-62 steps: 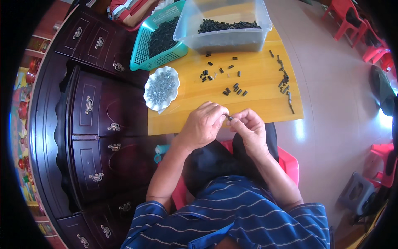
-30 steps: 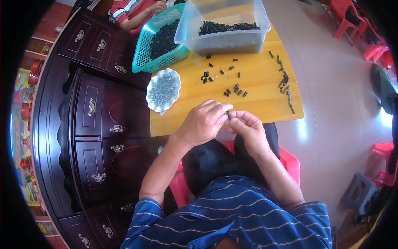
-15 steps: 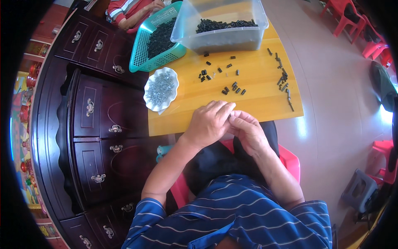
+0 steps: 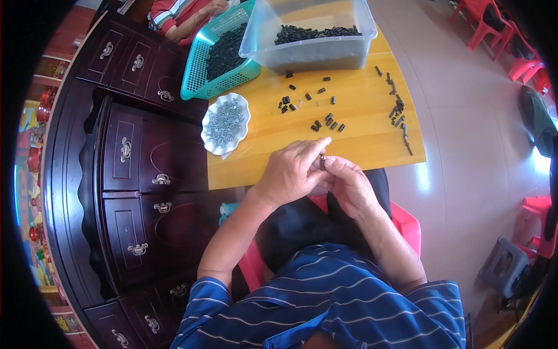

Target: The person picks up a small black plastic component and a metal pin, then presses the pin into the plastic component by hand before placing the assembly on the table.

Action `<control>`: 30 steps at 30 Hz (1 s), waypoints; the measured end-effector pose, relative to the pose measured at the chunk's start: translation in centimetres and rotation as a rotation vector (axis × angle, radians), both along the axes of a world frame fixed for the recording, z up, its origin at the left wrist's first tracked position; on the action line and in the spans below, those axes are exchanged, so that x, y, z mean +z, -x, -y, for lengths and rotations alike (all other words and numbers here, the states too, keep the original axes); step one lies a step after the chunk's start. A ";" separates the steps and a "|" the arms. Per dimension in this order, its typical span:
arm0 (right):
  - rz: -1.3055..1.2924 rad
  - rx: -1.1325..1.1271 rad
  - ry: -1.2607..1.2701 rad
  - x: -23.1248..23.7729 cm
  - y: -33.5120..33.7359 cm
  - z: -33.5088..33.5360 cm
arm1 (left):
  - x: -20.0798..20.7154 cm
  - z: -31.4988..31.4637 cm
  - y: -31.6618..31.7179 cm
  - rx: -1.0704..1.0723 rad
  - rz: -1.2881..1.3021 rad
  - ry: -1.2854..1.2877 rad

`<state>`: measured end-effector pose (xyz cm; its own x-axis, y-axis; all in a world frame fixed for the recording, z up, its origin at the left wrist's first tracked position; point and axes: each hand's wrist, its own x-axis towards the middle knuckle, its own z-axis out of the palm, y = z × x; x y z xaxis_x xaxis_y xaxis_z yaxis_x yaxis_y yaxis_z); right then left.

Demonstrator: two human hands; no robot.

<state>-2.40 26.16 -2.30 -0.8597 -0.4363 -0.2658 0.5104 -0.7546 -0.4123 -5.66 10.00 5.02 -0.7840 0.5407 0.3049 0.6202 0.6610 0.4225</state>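
Over the near edge of the yellow table, my two hands meet around a small black cylinder [image 4: 322, 161]. My right hand [image 4: 353, 189] pinches it between thumb and fingers. Pressed in from the other side, my left hand [image 4: 289, 177] also closes on it, its index finger raised past the upper end. The fingertips under the piece are hidden. Beyond my hands lie several loose short black cylinders [image 4: 329, 121], with more farther back [image 4: 285, 103]. A scalloped white dish [image 4: 207, 135] full of small shiny metal pieces [image 4: 226, 121] stands to the left.
A teal basket [image 4: 200, 78] and a clear plastic bin [image 4: 311, 58], both holding black pieces, stand at the table's back. Longer black pieces [image 4: 397, 109] line its right side. A dark wooden cabinet [image 4: 154, 134] borders the left. Another person's arm [image 4: 189, 26] shows behind the basket.
My left index finger has lifted and straightened, so the black cylinder now shows between my hands. Both hands stay in nearly the same place.
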 end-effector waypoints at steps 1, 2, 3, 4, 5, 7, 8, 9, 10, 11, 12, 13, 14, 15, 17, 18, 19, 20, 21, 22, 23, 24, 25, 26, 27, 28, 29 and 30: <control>-0.001 0.001 0.000 -0.1 0.0 0.0 | 0.0 0.0 0.0 0.022 0.000 -0.012; -0.022 0.006 0.014 -0.4 0.0 -0.1 | 0.0 0.0 0.0 0.022 0.000 -0.012; -0.044 0.012 0.029 -0.7 0.1 -0.1 | 0.1 0.1 0.1 -0.008 -0.015 0.009; -0.045 0.012 0.029 -0.8 0.1 -0.1 | 0.1 0.2 0.2 -0.039 -0.030 0.030; -0.037 0.000 0.028 -1.0 0.0 0.0 | 0.0 0.2 0.2 -0.039 -0.030 0.030; -0.030 -0.011 0.028 -1.2 -0.1 0.1 | -0.1 0.3 0.2 -0.051 -0.058 0.047; -0.022 -0.013 0.036 -1.2 -0.2 0.1 | -0.1 0.3 0.2 -0.051 -0.058 0.047; -0.013 -0.016 0.044 -1.2 -0.2 0.1 | -0.2 0.4 0.1 -0.048 -0.056 0.051; -0.012 -0.016 0.044 -1.3 -0.3 0.1 | -0.3 0.4 0.1 -0.045 -0.055 0.056; -0.006 -0.016 0.042 -1.3 -0.4 0.1 | -0.2 0.4 0.0 -0.046 -0.054 0.056; 0.000 -0.017 0.040 -1.3 -0.4 0.1 | -0.2 0.3 0.0 -0.042 -0.055 0.059; 0.003 -0.018 0.040 -1.4 -0.5 0.1 | -0.2 0.2 -0.1 -0.038 -0.055 0.062; 0.001 -0.013 0.030 -1.6 -0.4 0.1 | -0.3 0.2 -0.1 -0.038 -0.053 0.063; 0.001 -0.007 0.021 -1.7 -0.4 0.0 | -0.4 0.1 0.0 -0.037 -0.062 0.055; 0.004 -0.008 0.011 -1.4 -0.4 0.0 | -0.5 0.1 -0.1 -0.037 -0.076 0.046; 0.004 -0.008 0.001 -1.1 -0.4 0.0 | -0.5 0.2 -0.1 -0.041 -0.096 0.041; -0.002 -0.008 -0.001 -0.8 -0.4 0.0 | -0.4 0.3 -0.1 -0.046 -0.117 0.036; 0.008 -0.008 0.001 -0.9 -0.2 0.0 | -0.5 0.2 0.0 -0.046 -0.114 0.037; 0.017 -0.007 0.003 -0.8 -0.1 0.1 | -0.5 0.2 0.2 -0.045 -0.110 0.036; 0.017 -0.006 0.004 -0.8 0.1 0.1 | -0.5 0.2 0.4 -0.045 -0.109 0.036; 0.034 -0.015 0.005 -0.7 0.2 0.2 | -0.5 0.2 0.4 -0.043 -0.107 0.036; 0.049 -0.025 0.006 -0.7 0.3 0.2 | -0.4 0.2 0.6 -0.041 -0.104 0.037; 0.046 -0.023 0.006 -0.6 0.5 0.2 | -0.3 0.2 0.7 -0.038 -0.104 0.039; 0.053 -0.031 0.007 -0.7 0.5 0.3 | -0.3 0.3 0.7 -0.032 -0.108 0.040; 0.057 -0.038 0.008 -0.6 0.6 0.4 | -0.2 0.3 0.6 -0.035 -0.089 0.041; 0.045 -0.032 0.009 -0.3 0.5 0.4 | 0.0 0.4 0.6 -0.037 -0.073 0.042; 0.043 -0.037 -0.007 0.1 0.3 0.4 | 0.1 0.5 0.5 -0.031 -0.092 0.041; 0.031 -0.044 -0.023 0.4 0.3 0.3 | 0.0 0.5 0.5 -0.045 -0.090 0.046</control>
<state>-2.72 25.82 -1.92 -0.8690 -0.3916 -0.3025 0.4898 -0.7671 -0.4143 -6.15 9.47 5.01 -0.7291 0.5897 0.3472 0.6838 0.6489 0.3338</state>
